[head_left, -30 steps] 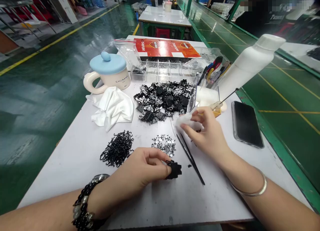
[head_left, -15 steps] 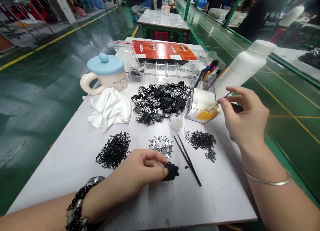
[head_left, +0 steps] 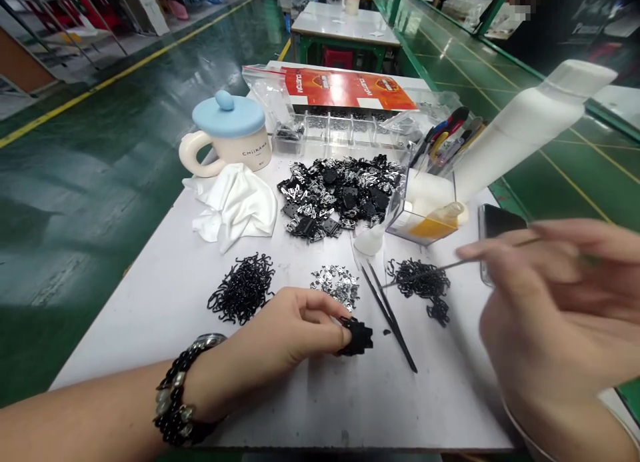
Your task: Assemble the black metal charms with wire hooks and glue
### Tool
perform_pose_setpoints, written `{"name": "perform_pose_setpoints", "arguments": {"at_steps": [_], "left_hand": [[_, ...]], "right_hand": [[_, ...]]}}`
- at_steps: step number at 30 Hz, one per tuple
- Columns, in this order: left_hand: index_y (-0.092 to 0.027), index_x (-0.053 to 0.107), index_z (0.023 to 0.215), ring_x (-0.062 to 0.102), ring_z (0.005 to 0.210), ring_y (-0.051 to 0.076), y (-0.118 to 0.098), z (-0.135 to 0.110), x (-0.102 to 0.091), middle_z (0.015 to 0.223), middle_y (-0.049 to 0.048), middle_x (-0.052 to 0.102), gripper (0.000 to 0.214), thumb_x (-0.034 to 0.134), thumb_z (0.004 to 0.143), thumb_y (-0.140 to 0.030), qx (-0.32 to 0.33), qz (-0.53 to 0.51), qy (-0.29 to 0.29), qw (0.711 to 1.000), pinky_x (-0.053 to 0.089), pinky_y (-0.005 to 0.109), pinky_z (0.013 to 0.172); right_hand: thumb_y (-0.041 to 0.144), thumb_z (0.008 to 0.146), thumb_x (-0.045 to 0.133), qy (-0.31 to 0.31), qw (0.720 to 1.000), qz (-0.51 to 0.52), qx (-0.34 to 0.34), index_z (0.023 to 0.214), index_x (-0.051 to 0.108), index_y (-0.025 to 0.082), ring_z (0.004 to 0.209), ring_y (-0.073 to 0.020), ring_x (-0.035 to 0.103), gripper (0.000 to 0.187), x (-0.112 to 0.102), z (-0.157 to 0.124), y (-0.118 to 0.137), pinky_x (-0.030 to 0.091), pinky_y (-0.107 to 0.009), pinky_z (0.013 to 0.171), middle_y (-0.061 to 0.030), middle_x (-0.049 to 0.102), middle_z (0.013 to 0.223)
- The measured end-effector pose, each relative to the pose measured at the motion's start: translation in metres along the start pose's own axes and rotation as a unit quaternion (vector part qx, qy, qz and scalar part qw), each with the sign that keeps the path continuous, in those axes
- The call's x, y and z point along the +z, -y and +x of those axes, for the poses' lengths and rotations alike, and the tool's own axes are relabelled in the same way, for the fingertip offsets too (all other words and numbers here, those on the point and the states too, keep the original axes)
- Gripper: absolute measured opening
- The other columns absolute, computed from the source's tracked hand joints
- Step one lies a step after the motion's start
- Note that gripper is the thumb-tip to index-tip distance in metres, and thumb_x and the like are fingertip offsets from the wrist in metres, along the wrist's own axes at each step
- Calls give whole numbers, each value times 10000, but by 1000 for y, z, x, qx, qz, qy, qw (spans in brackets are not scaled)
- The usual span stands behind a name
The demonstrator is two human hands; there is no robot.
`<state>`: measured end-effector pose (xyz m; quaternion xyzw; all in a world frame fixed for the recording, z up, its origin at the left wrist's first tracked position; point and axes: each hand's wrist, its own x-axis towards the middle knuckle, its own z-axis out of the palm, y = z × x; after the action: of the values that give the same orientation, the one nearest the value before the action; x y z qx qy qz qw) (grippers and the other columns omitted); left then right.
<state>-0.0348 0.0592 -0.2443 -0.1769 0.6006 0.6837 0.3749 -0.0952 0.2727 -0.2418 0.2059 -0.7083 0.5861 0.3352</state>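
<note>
My left hand (head_left: 295, 332) pinches a small black plastic part (head_left: 359, 337) with a notched edge, just above the table's near side. A thin dark stick (head_left: 460, 264) sticks out to the left from my right hand (head_left: 545, 309), which is closed around it and blurred by motion. The stick's far end reaches over a pile of small black hooked pieces (head_left: 420, 279). Black tweezers (head_left: 390, 319) lie between my hands. Left of them sit a pile of small silver clips (head_left: 336, 285) and a larger heap of black hooked pieces (head_left: 243, 289).
Behind are a heap of black-and-silver parts (head_left: 345, 195), a white cloth (head_left: 235, 205), a lidded mug (head_left: 240, 145) and a clear divided tray (head_left: 340, 139). At right stand a clear tool box (head_left: 425, 225), a white bottle (head_left: 530, 125) and a phone (head_left: 500, 219). A small nozzle bottle (head_left: 369, 241) is near the tweezers.
My right hand has drawn the thin stick away from the clear box, towards me and to the right. My left hand still holds the black part. The view has shifted slightly.
</note>
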Motion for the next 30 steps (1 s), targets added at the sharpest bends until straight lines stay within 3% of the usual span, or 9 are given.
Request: {"name": "perform_pose_setpoints", "arguments": {"at_steps": [2,5,11,17,26,30], "left_hand": [[-142,615,808,401,529,76,-1,0,0,511,-84,524,132,655,684,-159,-2,-6,-6,1000,311,245,605],[-139,613,805,420,533,71,-3,0,1,520,-81,548,129,666,689,-159,-5,-16,-12,1000,321,234,609],[-143,623,815,429,528,73,-4,0,2,503,-88,539,125,673,702,-161,0,-22,-14,1000,336,233,612],[-147,626,828,444,534,81,-3,2,2,512,-82,553,132,680,711,-175,-6,-18,-15,1000,340,240,616],[-127,604,828,424,515,57,-2,0,2,488,-98,533,115,662,730,-144,-2,-41,-5,999,344,213,606],[-126,606,838,432,523,59,-2,1,0,494,-97,532,131,673,728,-149,-2,-41,-3,999,351,217,617]], "right_hand": [[6,687,687,27,999,29,-1,945,632,147,617,-186,657,299,14,-10,7,506,-352,591,5,666,691],[24,704,681,62,997,35,38,966,626,177,612,-176,659,309,22,-18,8,507,-348,635,25,685,704],[23,730,659,104,991,36,71,998,602,190,615,-166,660,321,18,-20,8,506,-333,626,32,677,725],[12,721,648,81,991,68,84,1004,610,208,621,-186,654,347,17,-19,13,504,-387,693,33,679,697],[4,717,656,164,980,74,85,1007,607,202,639,-185,646,355,13,-25,16,512,-379,618,25,679,729],[-10,720,637,142,982,82,90,1018,611,194,639,-181,655,363,13,-22,15,518,-365,617,13,683,742]]}}
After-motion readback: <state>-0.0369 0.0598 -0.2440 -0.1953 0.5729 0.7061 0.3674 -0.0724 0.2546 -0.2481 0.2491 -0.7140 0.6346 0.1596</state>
